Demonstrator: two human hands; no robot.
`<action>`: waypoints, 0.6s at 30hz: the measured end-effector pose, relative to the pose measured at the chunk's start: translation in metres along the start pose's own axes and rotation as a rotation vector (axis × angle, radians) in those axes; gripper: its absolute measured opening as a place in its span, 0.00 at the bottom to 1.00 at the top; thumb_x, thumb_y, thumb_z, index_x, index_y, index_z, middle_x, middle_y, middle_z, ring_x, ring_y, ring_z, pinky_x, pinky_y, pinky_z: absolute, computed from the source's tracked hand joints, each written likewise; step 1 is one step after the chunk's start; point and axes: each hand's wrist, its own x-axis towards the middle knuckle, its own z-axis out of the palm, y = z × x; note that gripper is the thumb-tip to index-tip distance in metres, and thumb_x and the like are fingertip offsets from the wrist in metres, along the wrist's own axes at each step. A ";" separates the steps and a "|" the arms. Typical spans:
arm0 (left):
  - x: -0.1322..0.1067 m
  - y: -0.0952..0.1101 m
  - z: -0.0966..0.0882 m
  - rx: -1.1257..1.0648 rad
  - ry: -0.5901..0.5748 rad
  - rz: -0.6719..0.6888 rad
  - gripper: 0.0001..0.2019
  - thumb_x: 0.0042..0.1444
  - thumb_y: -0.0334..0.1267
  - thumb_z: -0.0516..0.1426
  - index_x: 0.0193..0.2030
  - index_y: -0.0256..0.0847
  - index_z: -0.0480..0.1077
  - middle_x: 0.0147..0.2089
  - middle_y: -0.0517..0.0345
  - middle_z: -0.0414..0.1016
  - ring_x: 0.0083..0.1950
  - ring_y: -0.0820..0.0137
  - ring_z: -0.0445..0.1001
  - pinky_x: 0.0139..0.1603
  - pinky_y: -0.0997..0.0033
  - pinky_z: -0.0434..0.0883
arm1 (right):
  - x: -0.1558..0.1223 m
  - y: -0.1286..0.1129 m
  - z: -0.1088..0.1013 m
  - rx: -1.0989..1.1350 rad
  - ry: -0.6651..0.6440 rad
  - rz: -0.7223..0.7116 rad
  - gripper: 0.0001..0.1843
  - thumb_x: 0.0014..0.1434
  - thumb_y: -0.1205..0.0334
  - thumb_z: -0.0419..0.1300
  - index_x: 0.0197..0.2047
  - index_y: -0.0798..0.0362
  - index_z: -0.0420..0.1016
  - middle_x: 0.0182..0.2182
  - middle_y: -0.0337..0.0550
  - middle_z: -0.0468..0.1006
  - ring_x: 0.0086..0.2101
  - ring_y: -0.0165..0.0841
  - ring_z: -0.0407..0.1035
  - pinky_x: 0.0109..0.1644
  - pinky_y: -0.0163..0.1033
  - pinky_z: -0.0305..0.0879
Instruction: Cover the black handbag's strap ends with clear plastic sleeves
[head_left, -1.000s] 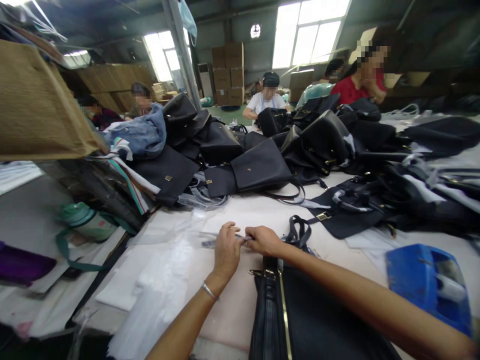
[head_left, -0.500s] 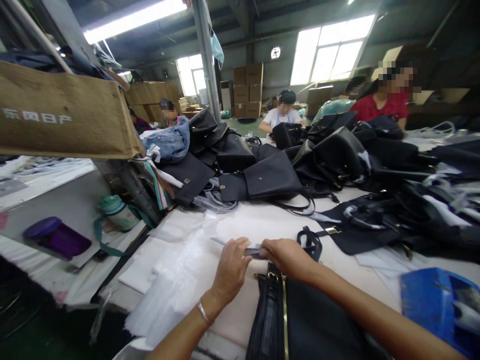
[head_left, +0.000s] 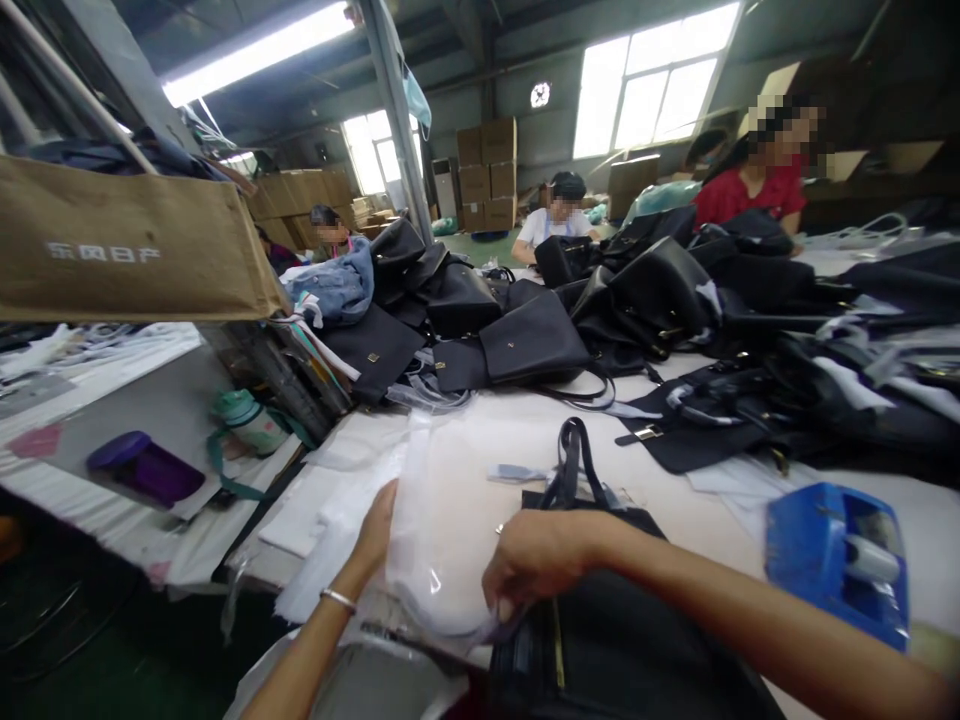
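A clear plastic sheet (head_left: pixel 435 540) stands upright and curved between my two hands. My left hand (head_left: pixel 377 525), with a silver bangle at its wrist, is at the sheet's left edge; its fingertips are partly hidden by the film. My right hand (head_left: pixel 536 560) is closed, fingers pinched downward at the sheet's lower right corner. Under my right forearm lies a black leather bag (head_left: pixel 600 650) with a gold zipper (head_left: pixel 559 645) and a looped handle (head_left: pixel 576 455) at its far end. A small grey strip (head_left: pixel 517 472) rests on the table near the handle.
Black bags (head_left: pixel 536 340) are heaped across the far side of the table. A blue plastic holder (head_left: pixel 806 550) stands at right. Clear plastic sheets (head_left: pixel 319 580) lie at left, near a purple container (head_left: pixel 146 470) and a green bottle (head_left: pixel 251 420). Several people sit beyond the heap.
My hands have parted from the grey strip, which now lies on the table. My left hand moved left and the right one nearer; the plastic sheet now stands lifted between them.
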 end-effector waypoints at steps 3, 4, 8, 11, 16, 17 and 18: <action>0.001 0.034 -0.025 -0.115 0.076 -0.107 0.22 0.60 0.42 0.48 0.59 0.36 0.62 0.57 0.43 0.70 0.60 0.59 0.67 0.61 0.52 0.63 | -0.005 0.001 -0.008 0.277 -0.088 -0.082 0.11 0.63 0.61 0.56 0.45 0.54 0.76 0.30 0.36 0.76 0.29 0.25 0.68 0.34 0.26 0.58; -0.003 0.051 -0.032 -0.156 0.060 -0.103 0.23 0.61 0.45 0.49 0.61 0.37 0.61 0.59 0.45 0.68 0.61 0.60 0.65 0.62 0.54 0.62 | -0.006 0.003 -0.009 0.315 -0.075 -0.093 0.12 0.64 0.60 0.55 0.45 0.55 0.76 0.30 0.36 0.75 0.29 0.25 0.67 0.35 0.26 0.58; -0.041 0.126 -0.046 -0.502 -0.616 -0.108 0.27 0.62 0.54 0.48 0.61 0.39 0.62 0.52 0.45 0.74 0.53 0.60 0.73 0.57 0.57 0.67 | -0.009 0.010 -0.005 0.166 0.163 -0.049 0.11 0.64 0.60 0.55 0.46 0.54 0.75 0.30 0.37 0.75 0.29 0.26 0.65 0.35 0.28 0.55; -0.083 0.154 -0.054 -0.615 -1.099 -0.292 0.27 0.57 0.53 0.55 0.60 0.40 0.62 0.45 0.47 0.77 0.41 0.61 0.77 0.43 0.62 0.72 | -0.015 0.012 0.001 0.020 0.342 0.015 0.11 0.63 0.60 0.55 0.45 0.52 0.75 0.32 0.38 0.76 0.30 0.27 0.65 0.35 0.30 0.54; -0.146 0.131 -0.088 -0.509 -1.112 -0.606 0.21 0.54 0.43 0.61 0.53 0.39 0.64 0.27 0.61 0.74 0.23 0.74 0.70 0.25 0.76 0.65 | -0.024 0.016 0.011 -0.028 0.376 0.017 0.10 0.63 0.59 0.56 0.45 0.51 0.75 0.33 0.39 0.77 0.32 0.29 0.68 0.36 0.31 0.55; -0.154 0.127 -0.093 -0.487 -1.133 -0.646 0.21 0.53 0.43 0.62 0.52 0.39 0.65 0.26 0.61 0.73 0.23 0.73 0.70 0.25 0.75 0.65 | -0.026 0.014 0.013 -0.038 0.381 0.011 0.10 0.63 0.59 0.56 0.45 0.50 0.74 0.34 0.39 0.78 0.32 0.29 0.68 0.36 0.31 0.55; -0.159 0.126 -0.094 -0.466 -1.149 -0.686 0.21 0.52 0.44 0.63 0.50 0.39 0.67 0.27 0.61 0.73 0.24 0.73 0.71 0.26 0.74 0.67 | -0.028 0.012 0.016 -0.051 0.381 0.006 0.10 0.63 0.59 0.56 0.45 0.50 0.74 0.35 0.39 0.78 0.32 0.29 0.68 0.36 0.31 0.55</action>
